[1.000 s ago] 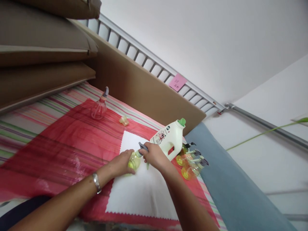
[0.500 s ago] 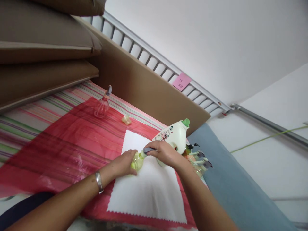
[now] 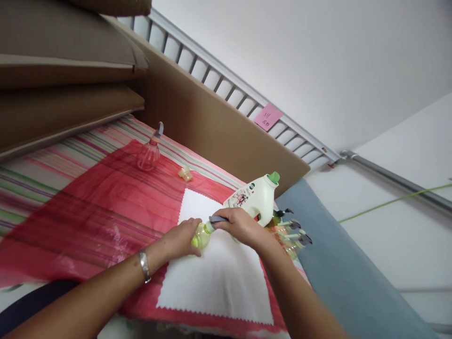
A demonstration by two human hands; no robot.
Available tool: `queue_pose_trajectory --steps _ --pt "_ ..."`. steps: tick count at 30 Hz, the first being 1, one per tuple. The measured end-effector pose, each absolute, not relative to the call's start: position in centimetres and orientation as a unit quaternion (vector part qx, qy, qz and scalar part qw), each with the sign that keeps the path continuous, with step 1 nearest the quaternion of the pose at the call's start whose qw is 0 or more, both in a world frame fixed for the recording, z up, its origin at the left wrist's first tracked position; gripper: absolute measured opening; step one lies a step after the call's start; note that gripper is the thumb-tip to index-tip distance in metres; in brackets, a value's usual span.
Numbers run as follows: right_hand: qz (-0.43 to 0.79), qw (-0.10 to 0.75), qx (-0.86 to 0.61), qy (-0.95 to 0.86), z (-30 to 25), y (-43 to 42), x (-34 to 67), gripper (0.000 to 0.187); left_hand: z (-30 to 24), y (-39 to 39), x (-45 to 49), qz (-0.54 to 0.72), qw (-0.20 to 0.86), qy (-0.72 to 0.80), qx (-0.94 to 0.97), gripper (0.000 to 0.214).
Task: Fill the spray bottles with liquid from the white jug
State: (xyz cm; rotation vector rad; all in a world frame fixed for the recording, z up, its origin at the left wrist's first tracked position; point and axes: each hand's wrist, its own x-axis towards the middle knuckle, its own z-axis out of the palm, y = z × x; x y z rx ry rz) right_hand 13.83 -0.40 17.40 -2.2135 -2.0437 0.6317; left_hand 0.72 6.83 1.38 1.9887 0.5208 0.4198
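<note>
Head view: a striped cloth is the lowest layer to be seen, its bands of green, purple, pink and white running out past a see-through red sheet laid over it. On the sheet lies a white cloth with zigzag edges. Above this cloth is the yellow bottle, tilted, its neck toward the right; the left hand has its grip wrapped around the body, a silver bracelet at the wrist. The right hand has its grip closed on the grey spray head at the neck; how tightly the head is seated cannot be told.

A white jug with a green top stands just beyond the right hand, several pump bottles close by it, partly behind the forearm. Farther left on the sheet are a small pale cup and a clear bottle.

A brown board closes off the back, with a white slatted radiator behind it bearing a pink note. Brown slabs are stacked at left; a blue panel slopes along the right. On the white wall run a grey pipe and a green cord.
</note>
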Motion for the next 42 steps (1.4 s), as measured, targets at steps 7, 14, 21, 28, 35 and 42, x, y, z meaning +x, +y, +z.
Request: queue_pose_trajectory --steps 7,14,21,28,35,42 --pt "0.183 0.029 -0.750 -0.635 16.3 -0.6 13.3 0.012 1.6 6.9 0.6 0.168 0.472 0.221 0.837 0.075" --pt "0.172 0.023 -0.775 -0.608 15.7 -0.3 13.1 0.012 1.2 7.0 0.7 0.167 0.484 0.220 0.830 0.081" --pt "0.154 -0.004 -0.794 -0.587 16.2 -0.2 11.7 0.012 3.4 7.0 0.6 0.317 0.491 0.189 0.789 0.069" --pt "0.134 -0.032 -0.807 -0.575 15.8 -0.1 11.3 0.009 4.5 6.8 1.0 0.354 0.463 0.191 0.790 0.032" --pt "0.125 -0.045 -0.810 -0.571 15.4 0.6 11.7 0.013 4.2 6.5 1.1 0.345 0.402 0.216 0.820 0.025" --pt "0.136 -0.051 -0.805 -0.576 15.5 0.9 11.6 0.012 5.3 6.6 0.6 0.302 0.377 0.200 0.853 0.018"
